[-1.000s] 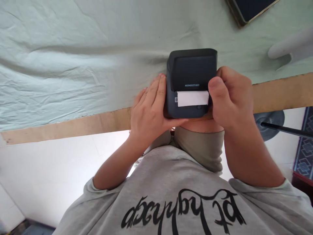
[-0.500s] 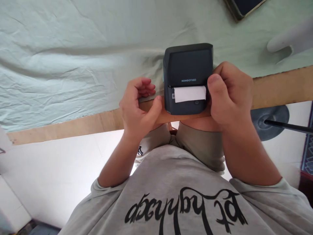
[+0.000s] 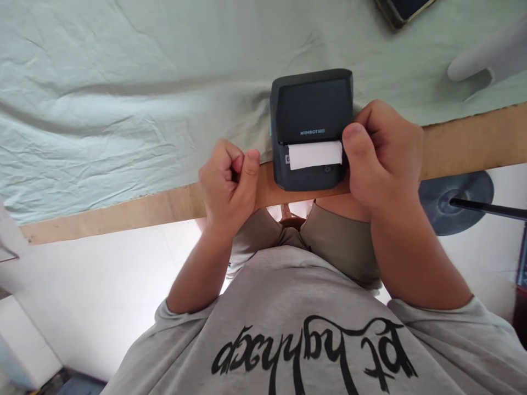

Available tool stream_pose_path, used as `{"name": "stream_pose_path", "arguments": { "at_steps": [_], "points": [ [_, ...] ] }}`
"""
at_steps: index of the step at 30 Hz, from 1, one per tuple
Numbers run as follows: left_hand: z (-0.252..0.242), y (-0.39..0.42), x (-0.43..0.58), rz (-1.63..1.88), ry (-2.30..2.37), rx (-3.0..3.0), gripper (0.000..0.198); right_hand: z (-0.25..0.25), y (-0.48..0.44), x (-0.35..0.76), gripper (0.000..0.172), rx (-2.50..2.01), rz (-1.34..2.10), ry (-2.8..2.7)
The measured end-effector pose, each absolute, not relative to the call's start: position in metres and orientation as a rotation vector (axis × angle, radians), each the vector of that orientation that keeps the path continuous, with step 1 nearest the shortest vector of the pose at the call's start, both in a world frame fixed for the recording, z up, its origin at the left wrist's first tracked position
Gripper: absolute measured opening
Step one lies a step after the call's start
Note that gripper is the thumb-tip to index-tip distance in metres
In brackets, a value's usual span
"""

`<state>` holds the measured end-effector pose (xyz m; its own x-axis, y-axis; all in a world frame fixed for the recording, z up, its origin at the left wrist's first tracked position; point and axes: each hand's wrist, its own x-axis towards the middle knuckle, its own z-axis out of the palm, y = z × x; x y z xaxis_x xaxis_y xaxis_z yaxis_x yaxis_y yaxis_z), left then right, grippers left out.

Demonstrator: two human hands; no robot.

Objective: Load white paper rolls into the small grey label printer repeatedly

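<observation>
A dark label printer (image 3: 313,109) marked NIIMBOT sits at the table's front edge, with a white paper label (image 3: 315,156) sticking out of its front slot. Against the printer's right side, my right hand (image 3: 382,156) is closed, its thumb at the front corner and its fingertips hidden. My left hand (image 3: 230,184) is curled into a loose fist to the left of the printer, apart from it, with the thumb against the bent forefinger. Nothing shows in that fist.
A pale green cloth (image 3: 135,66) with wrinkles covers the table, leaving a bare wooden edge (image 3: 473,142) along the front. A dark phone-like object (image 3: 403,11) lies at the back right. Near it is a white curved object (image 3: 489,55). A round black base with a pole (image 3: 457,206) stands below, right.
My left hand has closed from half-open fingers into a fist and lies slightly farther from the printer. The view has shifted a little; my right hand stays at the printer's side.
</observation>
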<state>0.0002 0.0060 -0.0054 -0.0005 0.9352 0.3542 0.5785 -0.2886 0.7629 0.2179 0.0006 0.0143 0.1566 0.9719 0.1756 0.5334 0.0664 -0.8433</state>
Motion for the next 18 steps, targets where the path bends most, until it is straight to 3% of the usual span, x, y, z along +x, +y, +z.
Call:
{"name": "stream_pose_path", "arguments": {
  "at_steps": [5, 18],
  "points": [
    [0.0, 0.002, -0.002, 1.056, 1.382, 1.914, 0.065, 0.012, 0.0, 0.221, 0.043, -1.563, 0.693, -1.492],
    [0.003, 0.001, -0.004, 0.856, 1.386, 2.032, 0.062, 0.033, 0.013, 0.235, 0.04, -1.606, 0.728, -1.65]
  ]
}}
